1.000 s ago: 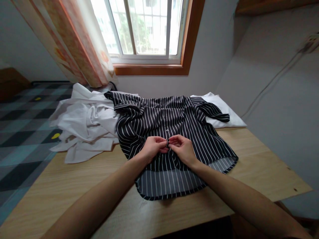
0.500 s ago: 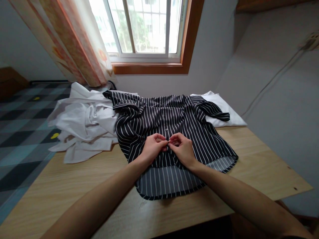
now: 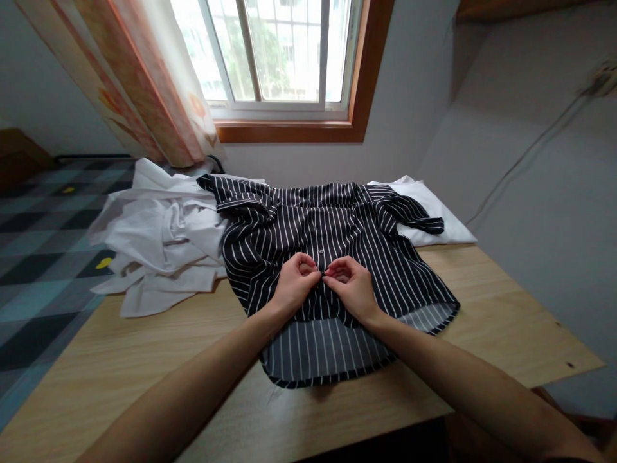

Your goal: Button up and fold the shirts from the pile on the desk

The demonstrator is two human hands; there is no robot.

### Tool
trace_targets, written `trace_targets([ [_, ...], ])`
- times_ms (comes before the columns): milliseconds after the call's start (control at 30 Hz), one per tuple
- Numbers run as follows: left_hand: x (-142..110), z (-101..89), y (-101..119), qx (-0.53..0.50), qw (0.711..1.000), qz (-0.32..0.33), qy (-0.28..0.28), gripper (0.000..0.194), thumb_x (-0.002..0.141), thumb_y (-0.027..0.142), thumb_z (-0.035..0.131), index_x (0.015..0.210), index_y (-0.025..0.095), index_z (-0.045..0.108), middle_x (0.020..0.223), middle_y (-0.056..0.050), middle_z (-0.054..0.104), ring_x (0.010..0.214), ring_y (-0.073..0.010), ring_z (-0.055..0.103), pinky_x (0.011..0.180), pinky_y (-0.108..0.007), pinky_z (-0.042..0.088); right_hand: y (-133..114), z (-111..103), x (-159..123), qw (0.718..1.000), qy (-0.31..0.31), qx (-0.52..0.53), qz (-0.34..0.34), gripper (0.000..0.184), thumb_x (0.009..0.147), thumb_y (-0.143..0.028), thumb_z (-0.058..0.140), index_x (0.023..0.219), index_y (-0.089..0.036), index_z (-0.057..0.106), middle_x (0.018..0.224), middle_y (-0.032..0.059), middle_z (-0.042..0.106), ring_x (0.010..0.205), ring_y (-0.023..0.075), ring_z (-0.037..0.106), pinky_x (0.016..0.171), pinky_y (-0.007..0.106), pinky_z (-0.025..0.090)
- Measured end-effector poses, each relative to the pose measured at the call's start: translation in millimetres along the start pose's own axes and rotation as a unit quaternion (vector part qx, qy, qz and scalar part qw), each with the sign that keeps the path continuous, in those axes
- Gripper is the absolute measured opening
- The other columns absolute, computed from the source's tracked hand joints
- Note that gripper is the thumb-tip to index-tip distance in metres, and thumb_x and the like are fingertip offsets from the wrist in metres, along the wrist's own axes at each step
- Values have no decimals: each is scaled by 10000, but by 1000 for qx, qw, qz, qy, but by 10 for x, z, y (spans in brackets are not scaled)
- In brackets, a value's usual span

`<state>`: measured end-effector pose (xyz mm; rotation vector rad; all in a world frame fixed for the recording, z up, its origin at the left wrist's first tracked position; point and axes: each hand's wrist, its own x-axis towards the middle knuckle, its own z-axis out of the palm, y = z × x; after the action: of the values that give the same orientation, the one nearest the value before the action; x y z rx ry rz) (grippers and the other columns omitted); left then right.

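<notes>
Striped shirt (image 3: pixel 337 231) lies spread on the worktop (image 3: pixel 501 302), sleeves out to either side, shoulder end toward the window (image 3: pixel 284 58) and curved hem toward the person; its long axis runs away from them. Left hand (image 3: pixel 295 286) and right hand (image 3: pixel 354 289) pinch its front just below a button (image 3: pixel 321 251), fingertips clamped on cloth. Compared with a second ago, both index fingers arch higher above the thumbs; the shirt's lie is nearly unchanged.

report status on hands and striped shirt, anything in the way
Left hand and right hand pinching striped shirt at its front. Shirt spread over table, button showing just beyond hands. White pile at left, white cloth at right, neither blocking hands.
</notes>
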<state>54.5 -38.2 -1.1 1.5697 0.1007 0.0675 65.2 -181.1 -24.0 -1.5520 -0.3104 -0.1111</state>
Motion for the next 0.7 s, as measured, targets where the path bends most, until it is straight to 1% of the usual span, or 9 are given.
trace_targets([
  [133, 26, -29, -9, 43, 997, 64, -21, 219, 633, 104, 671, 778, 161, 517, 691, 34, 604, 635, -91, 588, 614, -207, 453, 14, -12, 14, 999, 10, 34, 10, 204, 702, -252, 736, 840, -204, 593, 779, 10, 666, 727, 172, 668, 710, 329, 579],
  [233, 29, -39, -12, 93, 990, 99, -29, 187, 655, 121, 652, 790, 164, 530, 705, 29, 596, 641, -100, 584, 610, -218, 456, 21, -28, 24, 1000, 11, 26, 8, 187, 721, -268, 717, 844, -208, 588, 789, 14, 665, 740, 178, 669, 720, 341, 578],
  [367, 7, -35, -3, 126, 985, 118, -31, 145, 683, 149, 649, 782, 163, 544, 696, 25, 587, 638, -106, 577, 595, -219, 450, 4, -40, 16, 1000, 12, 0, 2, 169, 737, -258, 691, 839, -209, 565, 785, 11, 659, 724, 172, 664, 695, 328, 573],
  [500, -15, -20, 13, 128, 984, 123, -13, 108, 714, 184, 645, 760, 164, 549, 671, 27, 580, 609, -101, 561, 572, -213, 436, -48, -35, -27, 996, 21, -76, -39, 123, 759, -231, 661, 830, -216, 561, 769, -1, 647, 681, 160, 648, 619, 296, 551],
  [567, -17, -15, 15, 120, 985, 127, -12, 96, 724, 177, 632, 754, 168, 541, 662, 31, 575, 596, -97, 554, 564, -210, 431, -63, -31, -36, 994, 25, -95, -50, 106, 767, -229, 654, 812, -218, 559, 769, -2, 645, 682, 160, 646, 616, 293, 545],
  [633, -15, -15, 13, 117, 983, 138, -10, 103, 730, 174, 631, 748, 171, 529, 664, 34, 567, 591, -94, 548, 558, -209, 428, -62, -32, -22, 997, 25, -63, -36, 135, 756, -237, 673, 804, -220, 549, 777, -2, 648, 700, 162, 651, 644, 299, 550],
  [700, -13, -17, 8, 126, 981, 151, -6, 117, 728, 166, 639, 747, 173, 524, 670, 35, 563, 597, -95, 544, 564, -211, 430, -50, -44, 14, 1000, 17, 18, 10, 211, 718, -250, 721, 786, -222, 524, 766, -12, 651, 700, 157, 652, 672, 303, 555],
])
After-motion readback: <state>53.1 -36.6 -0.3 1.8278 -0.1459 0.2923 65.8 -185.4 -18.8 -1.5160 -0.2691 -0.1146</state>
